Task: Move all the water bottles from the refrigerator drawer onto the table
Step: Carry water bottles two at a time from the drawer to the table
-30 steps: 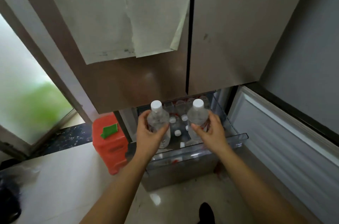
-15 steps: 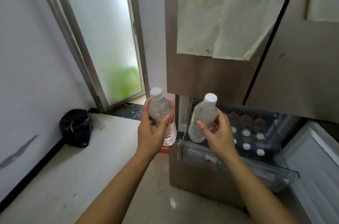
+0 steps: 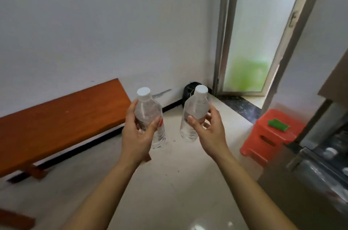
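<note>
1. Left hand wraps a clear water bottle, white cap up, held in the air above the floor.
2. Right hand grips a second bottle, tilted slightly, apart from the first.
3. Wooden bench stands left along the wall.
4. Open refrigerator drawer at right edge; red stool beside it.

Your drawer is running off the right edge, its bottles blurring beyond counting; your table is being cropped at left.
</note>
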A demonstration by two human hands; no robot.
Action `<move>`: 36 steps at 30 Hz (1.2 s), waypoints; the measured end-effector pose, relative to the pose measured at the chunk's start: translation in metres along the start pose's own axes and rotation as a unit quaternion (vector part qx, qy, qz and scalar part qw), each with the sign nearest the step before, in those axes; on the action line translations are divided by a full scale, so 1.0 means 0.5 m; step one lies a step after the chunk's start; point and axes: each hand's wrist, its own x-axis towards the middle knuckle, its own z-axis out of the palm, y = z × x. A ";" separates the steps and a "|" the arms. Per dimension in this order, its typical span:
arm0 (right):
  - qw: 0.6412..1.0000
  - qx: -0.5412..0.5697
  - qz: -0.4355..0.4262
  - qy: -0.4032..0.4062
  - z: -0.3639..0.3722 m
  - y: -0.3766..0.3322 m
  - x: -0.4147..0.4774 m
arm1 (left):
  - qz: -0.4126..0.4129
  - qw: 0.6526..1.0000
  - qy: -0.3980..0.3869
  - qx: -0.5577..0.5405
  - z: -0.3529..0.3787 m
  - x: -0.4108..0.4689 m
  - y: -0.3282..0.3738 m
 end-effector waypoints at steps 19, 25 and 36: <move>0.964 0.036 -0.063 -0.254 0.980 -0.150 -0.120 | -0.027 0.967 0.252 0.035 -0.923 0.038 -0.253; 0.956 0.035 -0.066 -0.284 1.190 -0.116 -0.067 | -0.047 0.957 0.283 0.053 -1.060 0.128 -0.366; 0.942 0.069 -0.072 -0.319 1.606 -0.034 0.227 | -0.073 0.960 0.253 0.097 -1.273 0.526 -0.568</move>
